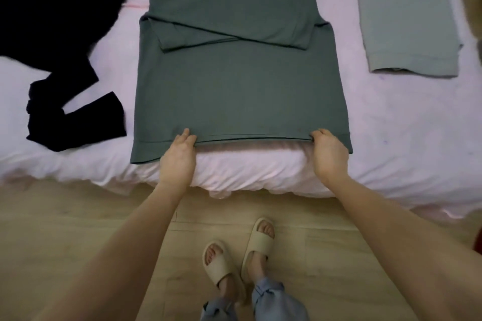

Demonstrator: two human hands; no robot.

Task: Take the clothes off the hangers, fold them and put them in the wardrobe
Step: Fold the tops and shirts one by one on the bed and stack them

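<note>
One grey-green garment lies folded on the bed, the black clothes wait, and left hand and right hand pinch the dark green shirt's near hem, sleeves already folded in.

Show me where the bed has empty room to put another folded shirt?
Bare sheet lies right of the dark green shirt, nearer than the folded grey garment. A narrow strip separates those two. The left is crowded by black clothes.
</note>
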